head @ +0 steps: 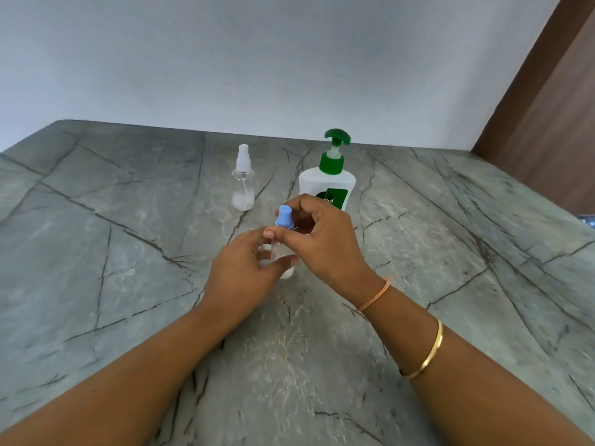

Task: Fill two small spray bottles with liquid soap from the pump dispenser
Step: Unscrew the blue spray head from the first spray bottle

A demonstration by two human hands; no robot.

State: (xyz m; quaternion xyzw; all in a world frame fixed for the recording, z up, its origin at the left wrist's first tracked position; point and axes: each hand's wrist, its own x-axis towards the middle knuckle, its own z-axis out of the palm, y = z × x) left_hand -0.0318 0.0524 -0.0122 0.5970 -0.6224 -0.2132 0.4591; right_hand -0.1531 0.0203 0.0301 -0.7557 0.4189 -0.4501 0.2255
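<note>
A small clear spray bottle with a blue spray top stands on the grey marble counter in the middle. My left hand curls round its clear body, which is mostly hidden. My right hand pinches the bottle's neck just below the blue top. Behind it to the left stands a second clear spray bottle with a white top, upright, with some whitish liquid at its bottom. The white pump dispenser with a green pump stands behind my right hand, its lower part hidden.
A pale wall rises behind the counter's far edge. A brown wooden panel stands at the right. Bare counter lies to the left, the right and in front of my hands.
</note>
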